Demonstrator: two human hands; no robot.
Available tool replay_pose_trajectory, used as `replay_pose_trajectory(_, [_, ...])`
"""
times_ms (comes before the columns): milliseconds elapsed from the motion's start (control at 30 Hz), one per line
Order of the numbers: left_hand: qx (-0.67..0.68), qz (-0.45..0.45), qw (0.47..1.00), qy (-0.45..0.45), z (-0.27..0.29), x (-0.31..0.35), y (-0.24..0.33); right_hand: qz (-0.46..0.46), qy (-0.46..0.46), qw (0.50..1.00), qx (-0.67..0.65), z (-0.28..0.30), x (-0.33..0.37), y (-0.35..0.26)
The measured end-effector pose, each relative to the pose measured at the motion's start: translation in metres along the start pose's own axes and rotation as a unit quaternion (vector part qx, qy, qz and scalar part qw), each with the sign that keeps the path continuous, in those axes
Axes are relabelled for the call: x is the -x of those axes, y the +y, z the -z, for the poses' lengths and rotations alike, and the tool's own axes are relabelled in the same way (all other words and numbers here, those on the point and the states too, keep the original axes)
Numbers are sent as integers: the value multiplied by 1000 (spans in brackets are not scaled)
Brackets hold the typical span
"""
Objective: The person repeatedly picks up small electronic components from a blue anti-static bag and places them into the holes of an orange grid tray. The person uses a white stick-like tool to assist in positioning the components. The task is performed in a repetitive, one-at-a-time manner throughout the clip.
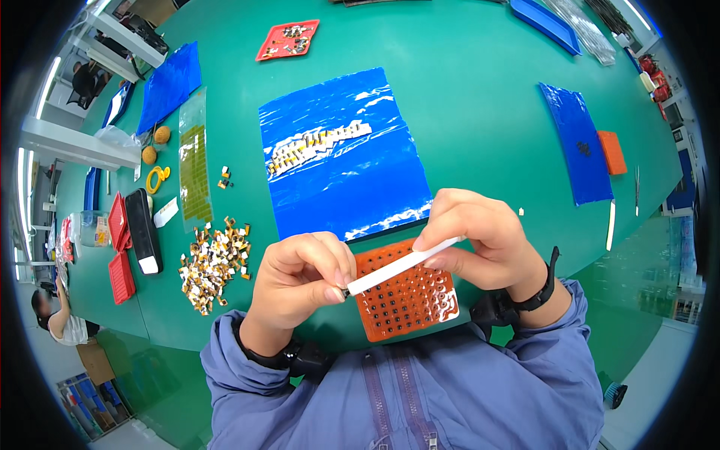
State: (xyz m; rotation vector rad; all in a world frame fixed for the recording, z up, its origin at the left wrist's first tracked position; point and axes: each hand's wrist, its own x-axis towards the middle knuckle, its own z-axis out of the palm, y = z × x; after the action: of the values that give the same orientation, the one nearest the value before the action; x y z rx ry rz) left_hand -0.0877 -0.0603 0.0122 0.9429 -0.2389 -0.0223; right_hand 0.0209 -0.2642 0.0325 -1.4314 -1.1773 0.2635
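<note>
My right hand point(484, 236) pinches a flat white stick point(390, 271) between thumb and fingers. The stick slants down to the left, where its lower end meets the fingertips of my left hand point(296, 277). Those fingers are closed on a tiny dark piece point(346, 292) at the stick's end; its exact kind is too small to tell. Beneath both hands lies an orange-brown tray point(386, 326) with rows of holes, many holding small black pieces. Just beyond it is a blue sheet point(337, 199) bearing a band of small white, yellow and black parts point(315, 146).
Left of my hands is a loose heap of small white-and-brown parts point(214, 262). Farther left lie a clear gridded strip point(196, 165), a black case point(142, 229) and yellow scissors point(156, 178). A red tray point(289, 40) stands far off. Another blue sheet point(577, 146) and tweezers point(637, 191) lie right.
</note>
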Motion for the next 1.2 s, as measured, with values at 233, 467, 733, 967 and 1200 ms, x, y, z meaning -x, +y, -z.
replay_pose_trajectory(233, [-6, 0, 1000, 6, -3, 0, 1, 19, 12, 999, 25, -1, 1, 1])
replay_pose_trajectory(467, [-5, 0, 1000, 12, -3, 0, 1, 10, 12, 999, 44, 1, 2, 0])
replay_pose_trajectory(733, [6, -4, 1000, 0, -3, -1, 0, 35, -5, 997, 66, 2, 2, -3])
replay_pose_trajectory(967, [-3, -9, 1000, -3, -2, 0, -1, 38, 1, 996, 83, 2, 3, -3])
replay_pose_trajectory(1200, [4, -13, 1000, -3, -3, -1, -1, 32, 12, 996, 78, 1, 3, -6])
